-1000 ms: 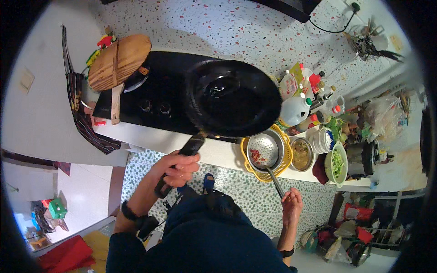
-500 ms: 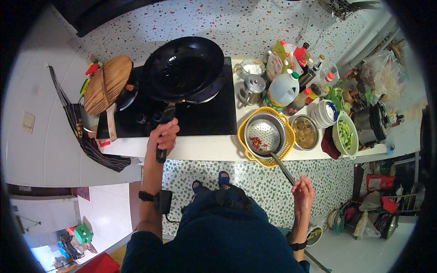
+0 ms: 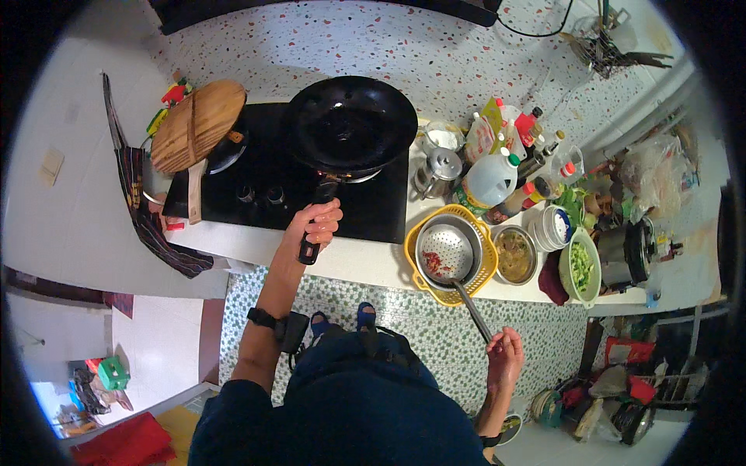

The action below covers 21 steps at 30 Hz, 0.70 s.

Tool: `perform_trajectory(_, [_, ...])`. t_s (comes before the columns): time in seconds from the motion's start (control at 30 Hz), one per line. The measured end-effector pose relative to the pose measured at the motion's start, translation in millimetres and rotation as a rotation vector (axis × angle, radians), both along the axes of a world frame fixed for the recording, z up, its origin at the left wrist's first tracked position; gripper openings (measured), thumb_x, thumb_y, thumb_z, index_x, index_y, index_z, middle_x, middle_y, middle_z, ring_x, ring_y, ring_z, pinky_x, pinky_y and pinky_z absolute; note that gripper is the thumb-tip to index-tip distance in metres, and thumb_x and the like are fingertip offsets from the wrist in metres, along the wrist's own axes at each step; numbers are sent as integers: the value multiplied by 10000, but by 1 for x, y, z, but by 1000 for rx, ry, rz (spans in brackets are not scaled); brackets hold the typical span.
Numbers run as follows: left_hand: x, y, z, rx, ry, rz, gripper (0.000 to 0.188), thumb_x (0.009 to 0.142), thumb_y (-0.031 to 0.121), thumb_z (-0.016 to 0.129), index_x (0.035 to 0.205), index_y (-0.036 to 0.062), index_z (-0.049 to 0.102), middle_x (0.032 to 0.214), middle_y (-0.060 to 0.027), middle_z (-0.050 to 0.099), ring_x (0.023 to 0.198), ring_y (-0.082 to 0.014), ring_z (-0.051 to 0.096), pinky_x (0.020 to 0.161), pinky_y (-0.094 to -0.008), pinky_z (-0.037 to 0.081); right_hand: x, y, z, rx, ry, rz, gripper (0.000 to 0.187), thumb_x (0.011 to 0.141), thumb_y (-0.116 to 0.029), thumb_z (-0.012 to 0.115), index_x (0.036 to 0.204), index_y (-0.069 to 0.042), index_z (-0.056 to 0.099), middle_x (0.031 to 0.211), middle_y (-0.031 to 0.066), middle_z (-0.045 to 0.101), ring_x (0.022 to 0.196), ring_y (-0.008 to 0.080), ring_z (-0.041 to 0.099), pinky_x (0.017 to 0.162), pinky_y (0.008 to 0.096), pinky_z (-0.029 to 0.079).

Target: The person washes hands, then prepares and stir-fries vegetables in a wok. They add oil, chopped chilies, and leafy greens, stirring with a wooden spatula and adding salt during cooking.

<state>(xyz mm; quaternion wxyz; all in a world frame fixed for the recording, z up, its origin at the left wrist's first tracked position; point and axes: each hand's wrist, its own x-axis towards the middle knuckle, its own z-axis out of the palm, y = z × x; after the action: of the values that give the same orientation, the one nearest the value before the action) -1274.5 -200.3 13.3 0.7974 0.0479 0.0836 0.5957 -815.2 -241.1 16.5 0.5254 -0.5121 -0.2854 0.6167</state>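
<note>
My left hand (image 3: 318, 225) is wrapped round the black handle of a dark wok (image 3: 350, 128). The wok is over the right burner of the black cooktop (image 3: 272, 213), its inside shiny. At the counter's front edge, a perforated metal ladle (image 3: 451, 247) rests in a metal bowl (image 3: 480, 250) inside a yellow plastic basket (image 3: 416, 268). Dried red chili pieces (image 3: 437, 266) lie in the ladle. My right hand (image 3: 505, 356) has its fingers closed at the end of the ladle's long handle.
Right of the basket stand a metal bowl of brownish food (image 3: 517, 255), stacked white bowls (image 3: 548, 229) and a pale green basket of chopped greens (image 3: 583, 268). Bottles, including a large clear jug (image 3: 489, 182), crowd behind. A round wooden board (image 3: 198, 128) leans at the cooktop's left.
My left hand has brought the wok to the right and down over the burner. The whole view has shifted a little. My right hand stays at the ladle handle's end.
</note>
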Motion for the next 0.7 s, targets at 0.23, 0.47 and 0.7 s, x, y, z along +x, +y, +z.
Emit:
perform_trajectory(0.23, [11, 1, 7, 24, 31, -5, 156, 953, 146, 454, 814, 78, 436, 604, 31, 382, 407, -31, 331, 338, -163, 282, -33, 13, 22, 75, 10, 221, 147, 907, -143, 542, 1005, -37, 570, 816, 79, 585, 690, 161, 539, 656, 271, 451])
perform_trajectory(0.47, [-4, -53, -49, -232, 723, 191, 634, 878, 588, 439, 1210, 48, 410, 1066, -190, 599, 920, -310, 630, 835, -433, 524, -102, 19, 32, 146, -158, 619, 196, 916, -211, 544, 973, -25, 561, 785, 72, 579, 681, 155, 528, 659, 270, 432])
perform_trajectory(0.7, [34, -468, -268, -954, 1003, 729, 506, 816, 343, 597, 1183, 10, 498, 974, -167, 606, 808, -310, 613, 755, -438, 512, -160, 29, 11, 134, -268, 1038, 298, 924, -243, 541, 716, -35, 500, 701, 93, 581, 633, 148, 529, 638, 285, 445])
